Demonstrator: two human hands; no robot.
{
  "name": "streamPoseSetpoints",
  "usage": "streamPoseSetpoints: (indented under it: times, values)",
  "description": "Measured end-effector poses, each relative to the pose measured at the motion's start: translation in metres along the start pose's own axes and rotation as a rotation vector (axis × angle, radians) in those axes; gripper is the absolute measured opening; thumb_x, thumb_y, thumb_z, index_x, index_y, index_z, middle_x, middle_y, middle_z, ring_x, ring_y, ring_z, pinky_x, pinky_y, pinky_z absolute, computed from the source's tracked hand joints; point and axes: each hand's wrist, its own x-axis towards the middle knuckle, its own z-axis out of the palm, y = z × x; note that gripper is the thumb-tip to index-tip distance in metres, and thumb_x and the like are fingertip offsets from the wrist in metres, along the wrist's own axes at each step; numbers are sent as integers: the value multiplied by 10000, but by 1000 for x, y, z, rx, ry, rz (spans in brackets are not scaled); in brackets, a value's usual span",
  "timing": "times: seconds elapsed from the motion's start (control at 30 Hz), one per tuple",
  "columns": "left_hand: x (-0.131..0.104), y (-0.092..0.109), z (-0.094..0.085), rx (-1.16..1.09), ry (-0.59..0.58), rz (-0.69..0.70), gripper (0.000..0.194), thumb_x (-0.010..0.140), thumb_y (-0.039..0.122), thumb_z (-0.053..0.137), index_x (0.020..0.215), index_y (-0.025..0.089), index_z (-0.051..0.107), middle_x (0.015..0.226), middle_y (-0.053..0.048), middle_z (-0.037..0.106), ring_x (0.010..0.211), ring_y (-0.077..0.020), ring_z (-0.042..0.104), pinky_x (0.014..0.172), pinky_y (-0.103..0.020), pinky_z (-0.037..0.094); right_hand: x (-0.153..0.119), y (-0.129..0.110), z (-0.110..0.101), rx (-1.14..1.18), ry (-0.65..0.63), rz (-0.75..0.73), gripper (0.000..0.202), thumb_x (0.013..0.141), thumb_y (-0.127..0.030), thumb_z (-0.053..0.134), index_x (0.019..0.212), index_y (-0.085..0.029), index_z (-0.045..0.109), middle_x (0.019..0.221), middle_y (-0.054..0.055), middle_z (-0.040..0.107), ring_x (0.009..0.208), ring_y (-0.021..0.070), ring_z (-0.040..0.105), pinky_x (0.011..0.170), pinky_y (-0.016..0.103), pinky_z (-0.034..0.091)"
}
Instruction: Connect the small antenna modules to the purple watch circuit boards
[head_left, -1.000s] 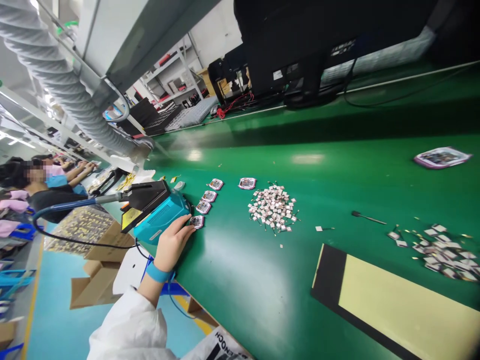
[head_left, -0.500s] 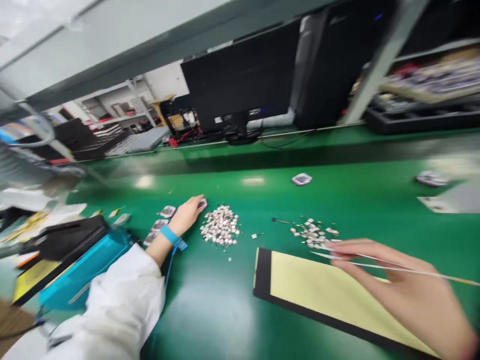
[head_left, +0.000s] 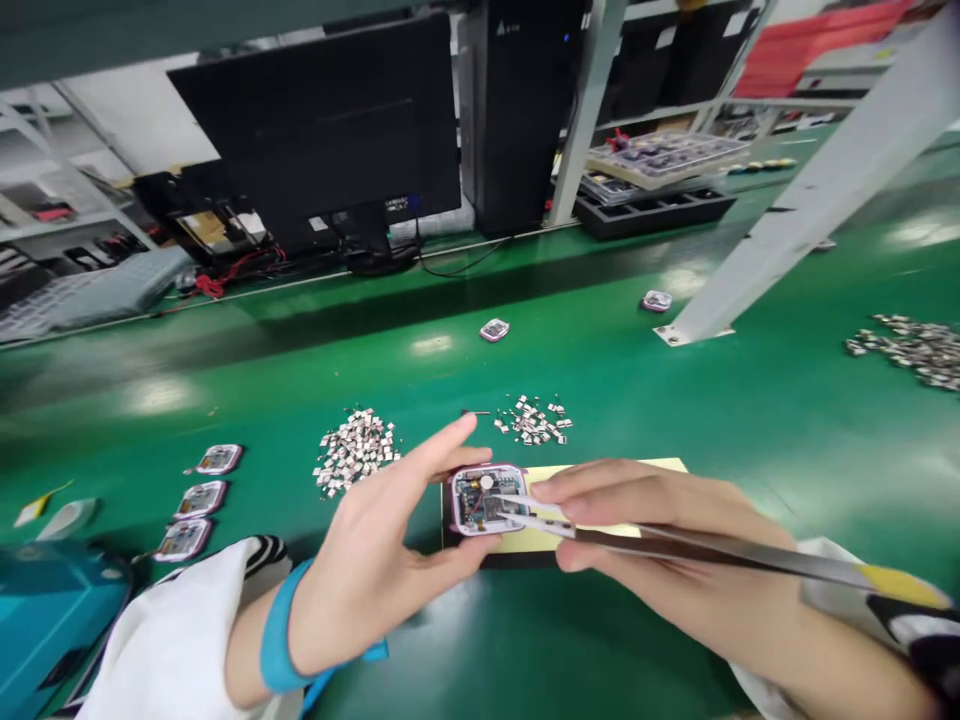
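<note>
My left hand (head_left: 367, 550), in a blue wrist strap (head_left: 281, 625), grips a small square device housing (head_left: 471, 515) between thumb and fingers. The housing has a pinkish rim and an exposed circuit board with a round silvery part. My right hand (head_left: 675, 550) is closed on metal tweezers (head_left: 720, 552). Their pale tips are at the board; I cannot tell whether anything is between them. Below the hands lies a yellow pad with a dark border (head_left: 660, 467). Beyond it are a larger heap of small pale parts (head_left: 356, 450) and a smaller heap (head_left: 534, 422).
Several similar housings (head_left: 201, 498) lie at left, beside a blue box (head_left: 56, 610). Another housing (head_left: 495, 329) and a slanted white post (head_left: 795, 200) stand farther back. A monitor (head_left: 322, 130) and stacked trays (head_left: 667, 160) line the bench's rear. More parts (head_left: 915, 348) lie far right.
My left hand has brought a housing from the left row to above the yellow pad. The tweezers have moved from the smaller heap to its board. The view has turned right.
</note>
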Motion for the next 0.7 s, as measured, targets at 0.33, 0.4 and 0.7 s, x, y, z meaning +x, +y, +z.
streamPoseSetpoints:
  times: [0.33, 0.4, 0.7]
  values:
    - [-1, 1, 0, -31, -15, 39, 678, 704, 209, 667, 1285, 192, 317, 1055, -17, 630, 951, -105, 598, 922, -170, 437, -8, -3, -4, -103, -82, -26, 220, 799, -126, 588, 995, -226, 593, 987, 8, 639, 917, 129, 605, 813, 177, 515]
    - [0, 2, 1, -50, -9, 34, 653, 700, 210, 668, 1266, 193, 341, 1047, -18, 634, 947, -104, 602, 924, -170, 435, -11, -4, -1, -145, -50, -22, 173, 864, -202, 505, 1000, -247, 602, 987, 7, 640, 924, 128, 603, 817, 185, 513]
    - [6, 3, 0, -107, -77, 70, 247, 698, 199, 674, 930, 178, 595, 1024, -30, 633, 924, -118, 607, 826, -176, 490, -31, -7, 11, -258, 41, -104, 210, 830, -189, 552, 1022, -262, 596, 944, 10, 656, 922, 170, 608, 819, 243, 531]
